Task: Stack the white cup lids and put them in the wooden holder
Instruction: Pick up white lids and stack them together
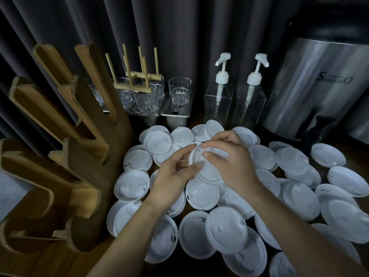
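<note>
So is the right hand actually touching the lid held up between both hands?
Touching. The head view shows the right hand resting on the raised lid, its fingers pressed on the top, while the left hand grips the lid's edge.

- Two bare forearms come in from the bottom edge, with no sleeves on either as far as the frame shows.
- The left hand (171,182) and right hand (229,162) are bare: no gloves, rings, watch or wristband visible.
- Fingernails are short and unpainted.
</note>
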The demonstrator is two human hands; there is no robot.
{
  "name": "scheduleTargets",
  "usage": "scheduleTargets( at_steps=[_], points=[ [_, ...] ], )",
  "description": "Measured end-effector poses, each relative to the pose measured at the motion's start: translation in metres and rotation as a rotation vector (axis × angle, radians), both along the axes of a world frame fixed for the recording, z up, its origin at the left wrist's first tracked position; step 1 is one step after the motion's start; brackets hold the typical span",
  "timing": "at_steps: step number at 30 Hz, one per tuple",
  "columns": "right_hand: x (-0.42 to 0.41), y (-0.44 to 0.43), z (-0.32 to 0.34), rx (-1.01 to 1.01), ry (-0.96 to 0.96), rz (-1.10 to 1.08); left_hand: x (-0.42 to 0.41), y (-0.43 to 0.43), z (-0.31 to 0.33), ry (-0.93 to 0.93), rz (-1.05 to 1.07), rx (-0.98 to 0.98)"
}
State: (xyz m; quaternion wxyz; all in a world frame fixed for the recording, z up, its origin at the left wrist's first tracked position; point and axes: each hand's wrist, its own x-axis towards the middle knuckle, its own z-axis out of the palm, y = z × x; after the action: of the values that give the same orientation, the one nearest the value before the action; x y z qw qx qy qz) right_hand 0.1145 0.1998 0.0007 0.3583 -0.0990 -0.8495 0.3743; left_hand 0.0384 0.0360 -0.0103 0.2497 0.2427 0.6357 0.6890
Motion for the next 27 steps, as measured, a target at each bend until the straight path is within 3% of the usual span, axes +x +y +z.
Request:
scheduleTargets(
  at_steps=[9,15,27],
  points=[
    [0.007,-0.003,0.004,0.030,-0.001,-0.080,0.002,-0.001,0.000,-0.016,0.055,0.060],
    [0.010,-0.003,0.012,-0.146,-0.120,0.006,0.005,-0.006,0.003,-0.005,-0.072,0.059],
    [0.007,-0.006,0.018,-0.318,-0.059,0.114,0.005,-0.014,0.012,-0.039,-0.185,0.147]
  ],
)
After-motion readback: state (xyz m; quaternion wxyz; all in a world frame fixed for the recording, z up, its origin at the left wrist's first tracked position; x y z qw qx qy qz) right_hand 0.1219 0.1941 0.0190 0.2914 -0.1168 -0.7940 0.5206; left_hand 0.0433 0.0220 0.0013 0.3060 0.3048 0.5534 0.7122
